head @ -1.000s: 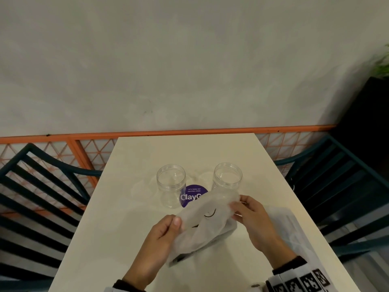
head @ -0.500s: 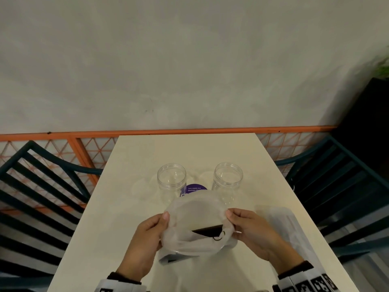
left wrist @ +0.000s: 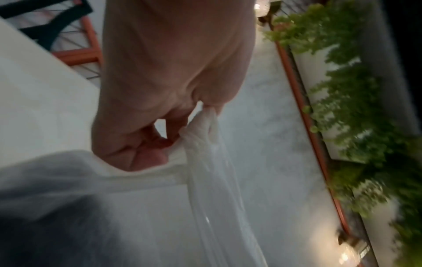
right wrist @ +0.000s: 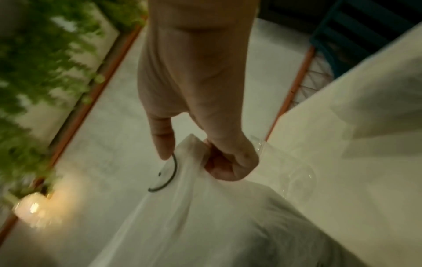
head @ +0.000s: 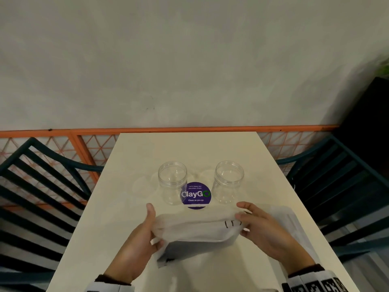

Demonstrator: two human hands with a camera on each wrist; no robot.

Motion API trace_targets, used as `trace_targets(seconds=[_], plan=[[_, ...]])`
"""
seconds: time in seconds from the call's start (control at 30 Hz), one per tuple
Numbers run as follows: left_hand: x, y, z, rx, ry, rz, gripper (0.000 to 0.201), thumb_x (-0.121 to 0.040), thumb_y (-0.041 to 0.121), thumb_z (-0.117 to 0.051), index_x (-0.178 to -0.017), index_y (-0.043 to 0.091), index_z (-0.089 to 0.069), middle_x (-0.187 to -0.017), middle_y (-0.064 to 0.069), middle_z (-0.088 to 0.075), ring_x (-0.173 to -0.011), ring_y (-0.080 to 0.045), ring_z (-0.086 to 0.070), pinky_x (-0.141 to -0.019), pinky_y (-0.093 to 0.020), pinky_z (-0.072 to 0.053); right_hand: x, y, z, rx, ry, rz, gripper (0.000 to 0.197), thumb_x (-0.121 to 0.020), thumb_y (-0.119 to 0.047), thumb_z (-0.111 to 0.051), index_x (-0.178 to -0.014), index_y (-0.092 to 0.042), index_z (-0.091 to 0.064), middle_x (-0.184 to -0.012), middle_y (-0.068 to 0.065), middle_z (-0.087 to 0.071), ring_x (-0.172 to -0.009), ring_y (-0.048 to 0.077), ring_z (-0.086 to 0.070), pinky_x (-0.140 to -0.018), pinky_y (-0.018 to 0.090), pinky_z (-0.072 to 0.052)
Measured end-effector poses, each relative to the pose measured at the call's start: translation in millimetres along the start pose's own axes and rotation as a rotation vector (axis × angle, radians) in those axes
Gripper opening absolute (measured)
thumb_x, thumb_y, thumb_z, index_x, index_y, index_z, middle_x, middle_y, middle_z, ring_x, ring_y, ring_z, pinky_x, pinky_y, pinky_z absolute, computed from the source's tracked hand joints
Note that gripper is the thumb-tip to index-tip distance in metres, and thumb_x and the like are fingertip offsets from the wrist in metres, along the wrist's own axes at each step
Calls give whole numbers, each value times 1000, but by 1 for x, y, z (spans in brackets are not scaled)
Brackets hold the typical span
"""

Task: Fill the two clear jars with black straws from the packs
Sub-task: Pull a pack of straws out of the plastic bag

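Both hands now pulling white bag (head: pixel 195 228) taut and flat, mouth no longer gaping: left hand (head: pixel 139 245) fingers pinching one edge, right hand (head: pixel 267 230) fingers pinching other; straws not showing, jars waiting empty beyond bag: left jar (head: pixel 172 182), right jar (head: pixel 228 181), standing on bench (head: pixel 189 148)

Left hand (head: pixel 141 239) and right hand (head: pixel 265 230) each pinch thin plastic, held apart, fingers curled.

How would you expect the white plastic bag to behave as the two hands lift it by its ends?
The white plastic bag is probably floppy: it bunches where the left hand pinches it. It likely sags, hanging between that and the right hand. Probably light.
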State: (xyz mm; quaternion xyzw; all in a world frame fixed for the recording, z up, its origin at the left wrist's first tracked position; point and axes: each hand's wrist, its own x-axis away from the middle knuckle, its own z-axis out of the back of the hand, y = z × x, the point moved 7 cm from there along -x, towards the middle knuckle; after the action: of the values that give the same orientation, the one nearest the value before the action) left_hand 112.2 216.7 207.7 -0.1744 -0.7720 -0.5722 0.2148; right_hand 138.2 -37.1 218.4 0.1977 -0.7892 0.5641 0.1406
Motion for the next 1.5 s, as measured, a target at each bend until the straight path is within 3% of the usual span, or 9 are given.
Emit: trace_targets(seconds=[0.13, 0.27, 0.5, 0.6, 0.77, 1.1, 1.27, 1.37, 1.5], plan=[[2, 6, -4, -347, 73, -180, 36, -74, 38, -72, -100, 14, -62, -102, -7, -69, -92, -18, -65, -77, -28, -51, -1, -6, -5, 343, 136, 108, 17, -89, -4, -54, -101, -15, -51, -85, 6, -62, -77, 21, -57, -72, 31, -49], [11, 26, 11, -619, 333, -392, 35, -70, 22, -77, -92, 13, -51, -81, -4, -61, -74, -20, -58, -59, -20, -42, 5, -23, 3, 705, 336, 324, 17, -85, -8, -59, -89, -22, -52, -71, 1, -68, -58, 11, -60, -65, 27, -49], [17, 25, 1, -915, 216, -471, 39, -69, 13, -77, -94, 23, -48, -91, 3, -56, -74, -13, -61, -56, -15, -47, 14, -29, 1, 855, 413, 383, 10, -83, -13, -63, -75, -19, -65, -75, -1, -67, -56, 14, -62, -61, 25, -48], [15, 14, -1, -693, 188, -455, 29, -70, 5, -74, -86, 25, -60, -97, 4, -60, -73, -13, -67, -57, -13, -51, 12, -21, -8, 751, 336, 371, 12, -83, -17, -66, -72, -16, -68, -62, -4, -66, -54, 9, -56, -61, 23, -48], [0, -8, 8, -294, 165, -220, 11, -82, 14, -64, -81, 9, -73, -83, -13, -70, -79, -27, -60, -73, -38, -47, 6, 3, -24, 530, 137, 213, 12, -86, -16, -63, -76, -12, -69, -60, -7, -69, -57, 4, -59, -64, 23, -49], [-2, -15, 18, 109, -55, -3, 28, -92, 20, -45, -108, 6, -63, -90, -4, -65, -77, -14, -54, -68, -23, -48, -4, 13, -9, -281, -21, -20, 21, -91, 2, -45, -107, -9, -54, -82, 12, -68, -67, 20, -67, -60, 32, -59], [-3, -6, 12, 177, -28, -51, 26, -89, 3, -50, -109, 19, -54, -90, -12, -70, -69, -19, -67, -57, -23, -58, -3, 8, -22, 288, -113, 143, 31, -83, 0, -63, -105, -17, -50, -81, 15, -63, -71, 18, -58, -68, 23, -47], [-2, 0, 4, 125, -33, -85, 31, -87, -1, -52, -111, 18, -51, -95, -19, -66, -65, -22, -68, -65, -34, -59, -5, 9, -33, 752, -95, 237, 15, -85, -10, -63, -91, -21, -55, -83, -5, -65, -65, 5, -54, -62, 11, -42], [-2, -4, 3, 170, -59, -19, 20, -89, -1, -42, -100, 13, -50, -82, -12, -65, -56, -22, -63, -58, -41, -55, -9, 18, -27, 636, -5, 195, 13, -86, -6, -60, -97, -11, -61, -83, 6, -71, -67, 9, -63, -62, 15, -49]])
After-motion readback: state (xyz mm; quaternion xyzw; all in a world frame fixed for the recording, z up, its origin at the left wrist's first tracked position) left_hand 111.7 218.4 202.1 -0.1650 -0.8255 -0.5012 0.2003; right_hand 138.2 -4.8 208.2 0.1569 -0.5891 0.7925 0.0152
